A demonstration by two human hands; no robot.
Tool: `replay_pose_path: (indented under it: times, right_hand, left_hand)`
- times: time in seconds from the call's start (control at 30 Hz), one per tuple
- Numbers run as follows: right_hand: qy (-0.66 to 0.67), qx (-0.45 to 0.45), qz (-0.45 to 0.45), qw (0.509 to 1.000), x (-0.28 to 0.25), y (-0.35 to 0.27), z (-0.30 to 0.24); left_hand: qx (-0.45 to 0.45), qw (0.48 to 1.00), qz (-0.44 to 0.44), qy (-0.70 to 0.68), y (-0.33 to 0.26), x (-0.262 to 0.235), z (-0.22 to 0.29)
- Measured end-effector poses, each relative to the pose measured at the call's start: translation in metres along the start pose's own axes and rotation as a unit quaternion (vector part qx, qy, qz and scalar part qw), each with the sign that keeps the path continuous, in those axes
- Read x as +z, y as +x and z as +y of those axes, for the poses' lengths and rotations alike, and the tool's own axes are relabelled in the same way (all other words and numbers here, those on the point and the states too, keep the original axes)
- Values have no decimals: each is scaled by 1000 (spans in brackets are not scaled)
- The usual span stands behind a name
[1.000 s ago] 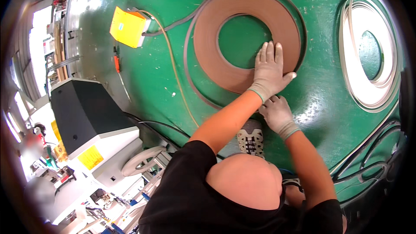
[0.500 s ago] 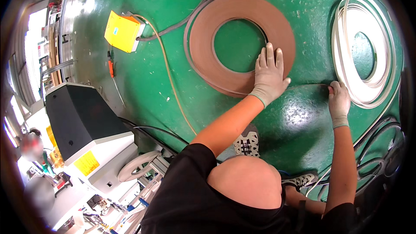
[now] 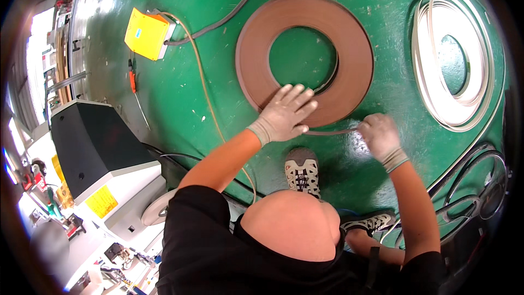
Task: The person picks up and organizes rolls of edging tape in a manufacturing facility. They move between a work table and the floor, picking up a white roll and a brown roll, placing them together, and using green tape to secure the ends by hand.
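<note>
Floor [image 3: 174,90]: brown coil [image 3: 349,71] (white coil [image 3: 458,107] apart)

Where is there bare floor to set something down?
Bare green floor shows between the brown coil and the white coil, and between the brown coil and the tan hose. It is crowded lower right, where black cables bunch below the white coil.
</note>
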State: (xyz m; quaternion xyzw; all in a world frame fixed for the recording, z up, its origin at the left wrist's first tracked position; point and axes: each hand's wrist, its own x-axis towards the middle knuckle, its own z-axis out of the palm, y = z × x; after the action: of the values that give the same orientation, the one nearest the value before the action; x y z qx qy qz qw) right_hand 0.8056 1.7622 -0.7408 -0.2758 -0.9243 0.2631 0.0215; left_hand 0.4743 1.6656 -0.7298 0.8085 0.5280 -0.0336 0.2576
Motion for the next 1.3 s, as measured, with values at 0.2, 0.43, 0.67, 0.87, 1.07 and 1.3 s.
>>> replay_pose_path:
  times: [0.2,0.43,0.67,0.87,1.07,1.3]
  right_hand:
    - [93,13,-62,994,34,16,-89]
    - [7,35,-31,999,36,-8,-40]
    - [-71,200,32,977,-22,6,43]
    - [169,314,58,932,-2,13,20]
    - [162,269,55,948,17,8,-17]
    - [66,151,17,986,37,6,-25]
  left_hand:
    - [-258,959,89,79,-45,21,-37]
    - [-183,981,50,34,-24,38,-1]
    - [-153,979,81,-108,60,32,88]
    - [-140,983,108,-47,82,46,89]
    - [-147,975,159,-49,103,47,87]
    - [-67,982,96,-148,89,26,67]
